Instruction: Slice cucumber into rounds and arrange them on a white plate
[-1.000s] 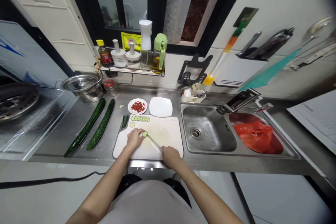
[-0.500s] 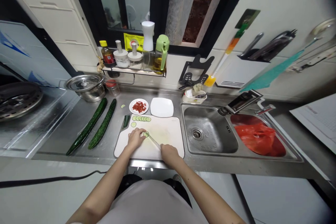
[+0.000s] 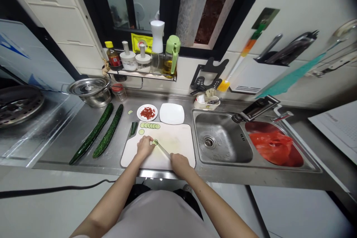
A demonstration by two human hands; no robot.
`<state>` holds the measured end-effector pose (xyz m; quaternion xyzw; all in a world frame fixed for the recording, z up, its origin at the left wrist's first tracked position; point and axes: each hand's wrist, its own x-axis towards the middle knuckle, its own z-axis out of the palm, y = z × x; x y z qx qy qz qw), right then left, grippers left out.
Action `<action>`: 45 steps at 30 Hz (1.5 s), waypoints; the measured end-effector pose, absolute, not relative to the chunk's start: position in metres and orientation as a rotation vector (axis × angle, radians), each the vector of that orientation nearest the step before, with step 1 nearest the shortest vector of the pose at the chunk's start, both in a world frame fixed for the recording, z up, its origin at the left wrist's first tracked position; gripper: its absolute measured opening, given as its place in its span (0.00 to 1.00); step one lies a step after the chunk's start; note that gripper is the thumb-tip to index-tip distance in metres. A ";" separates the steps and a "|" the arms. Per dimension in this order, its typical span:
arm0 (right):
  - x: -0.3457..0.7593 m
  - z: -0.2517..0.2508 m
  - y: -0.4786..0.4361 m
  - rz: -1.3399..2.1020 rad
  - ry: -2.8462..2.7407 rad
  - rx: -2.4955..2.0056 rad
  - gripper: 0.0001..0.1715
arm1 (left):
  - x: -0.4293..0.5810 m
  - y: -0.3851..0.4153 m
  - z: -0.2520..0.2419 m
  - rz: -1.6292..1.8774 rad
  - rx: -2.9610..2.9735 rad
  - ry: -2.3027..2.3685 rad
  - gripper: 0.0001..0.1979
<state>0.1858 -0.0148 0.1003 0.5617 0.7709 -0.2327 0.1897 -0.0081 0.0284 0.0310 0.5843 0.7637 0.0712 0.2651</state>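
My right hand (image 3: 180, 165) is closed round the handle of a knife (image 3: 164, 151), whose blade points up and left over the white cutting board (image 3: 178, 137). The blade's tip meets a round cucumber slice (image 3: 155, 142). From the other side, my left hand (image 3: 145, 147) pinches that slice by its left edge, fingers bent. Behind the hands, a row of overlapping cucumber slices (image 3: 150, 125) lies along the board's far edge, with a single slice (image 3: 141, 132) just in front of it. Dark green cucumber pieces (image 3: 134, 128) sit at the board's upper left corner.
Two whole cucumbers (image 3: 92, 134) lie left of the board. Beyond it stand a plate of chopped red bits (image 3: 147, 112) and a white square plate (image 3: 171, 113). A steel sink (image 3: 223, 141) is at right, a lidded pot (image 3: 95, 96) at back left.
Hands, knife and slice stay in nearly the same place. My left fingers have shifted slightly by the slice; the whole view has moved a little.
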 end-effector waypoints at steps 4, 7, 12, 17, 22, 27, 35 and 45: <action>0.182 0.103 -0.012 -0.658 2.174 1.569 0.18 | -0.008 0.030 0.032 0.182 1.546 2.066 0.12; 0.181 0.104 -0.012 -0.656 2.177 1.573 0.18 | -0.008 0.030 0.032 0.187 1.532 2.070 0.13; 0.183 0.104 -0.015 -0.643 2.168 1.575 0.19 | -0.007 0.032 0.033 0.164 1.533 2.070 0.13; 0.191 0.101 -0.020 -0.661 2.163 1.582 0.18 | -0.004 0.033 0.038 0.139 1.525 2.066 0.11; 0.196 0.101 -0.025 -0.680 2.141 1.596 0.17 | -0.003 0.034 0.043 0.148 1.506 2.028 0.11; 0.195 0.102 -0.026 -0.662 2.142 1.608 0.16 | -0.007 0.034 0.044 0.193 1.522 1.998 0.13; 0.193 0.103 -0.024 -0.688 2.131 1.603 0.15 | -0.013 0.039 0.042 0.225 1.547 1.932 0.13; 0.180 0.102 -0.019 -0.667 2.160 1.612 0.18 | -0.013 0.040 0.038 0.239 1.558 1.935 0.15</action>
